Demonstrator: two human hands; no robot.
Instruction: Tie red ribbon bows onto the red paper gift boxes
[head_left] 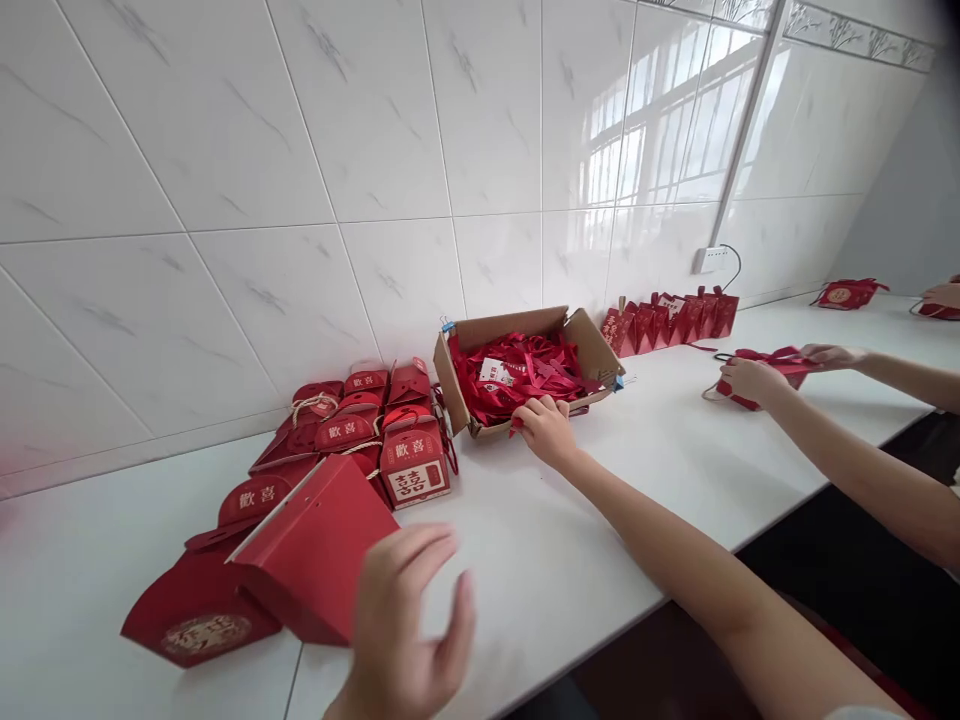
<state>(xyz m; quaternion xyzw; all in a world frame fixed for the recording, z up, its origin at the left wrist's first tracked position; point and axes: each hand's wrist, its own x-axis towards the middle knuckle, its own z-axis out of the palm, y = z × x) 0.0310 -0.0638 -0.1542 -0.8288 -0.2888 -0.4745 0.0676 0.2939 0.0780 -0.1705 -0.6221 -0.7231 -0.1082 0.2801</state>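
Observation:
My left hand is raised above the table's near side, slightly blurred, with thumb and fingers apart and nothing between them. Just beyond it a large plain red gift box leans on another red box with a gold design. My right hand reaches to the front edge of an open cardboard box. Its fingers are curled, and a bit of red ribbon shows at the fingertips. Inside the cardboard box lies a heap of red ribbons with a white tag.
Several small red gift boxes with rope handles are grouped left of the cardboard box. A row of red paper bags stands against the tiled wall. At right, a co-worker's hands handle a red box with a ribbon.

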